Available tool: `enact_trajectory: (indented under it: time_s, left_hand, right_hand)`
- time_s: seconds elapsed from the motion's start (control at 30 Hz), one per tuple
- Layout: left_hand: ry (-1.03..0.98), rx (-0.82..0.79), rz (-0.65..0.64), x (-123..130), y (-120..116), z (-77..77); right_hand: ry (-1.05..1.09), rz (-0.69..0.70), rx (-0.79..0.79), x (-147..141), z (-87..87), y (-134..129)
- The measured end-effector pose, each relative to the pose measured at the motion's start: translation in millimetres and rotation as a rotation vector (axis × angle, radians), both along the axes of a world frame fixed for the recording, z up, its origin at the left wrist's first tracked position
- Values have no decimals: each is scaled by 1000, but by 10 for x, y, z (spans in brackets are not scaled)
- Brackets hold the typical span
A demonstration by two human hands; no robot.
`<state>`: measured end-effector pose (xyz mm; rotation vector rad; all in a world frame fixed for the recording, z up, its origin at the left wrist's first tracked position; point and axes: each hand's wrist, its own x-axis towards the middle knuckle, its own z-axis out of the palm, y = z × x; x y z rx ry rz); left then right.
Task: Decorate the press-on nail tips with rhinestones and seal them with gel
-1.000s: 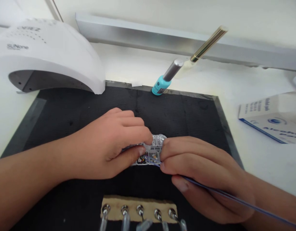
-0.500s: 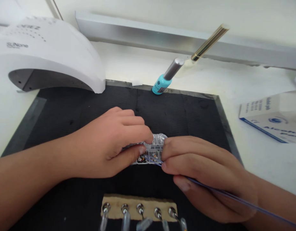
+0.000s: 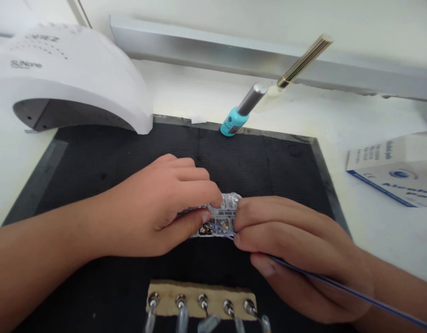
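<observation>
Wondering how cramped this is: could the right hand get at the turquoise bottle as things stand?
Probably yes: nothing seems to stand on the black mat between the right hand and the turquoise bottle. That hand holds a slim purple tool, though, so that might need setting down first.

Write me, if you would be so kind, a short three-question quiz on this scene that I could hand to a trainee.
1. Multiple choice: what does the right hand hold?
a) scissors
b) tweezers
c) a spoon

2. True or false: the whole of the case is in plain view.

3. Count: how many round metal bases show on the strip near the bottom of the picture?

Key:
1. b
2. False; the left hand covers part of it.
3. Five
</observation>
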<state>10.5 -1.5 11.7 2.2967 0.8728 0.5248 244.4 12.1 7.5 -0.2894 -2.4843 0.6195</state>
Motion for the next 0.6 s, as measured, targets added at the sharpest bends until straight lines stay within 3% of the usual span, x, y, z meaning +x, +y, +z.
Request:
enact_trajectory:
  time_s: [0.6]
  left_hand:
    - [-8,8,-2,6,-5,-1]
  right_hand:
    - [4,23,19,6,5,-4]
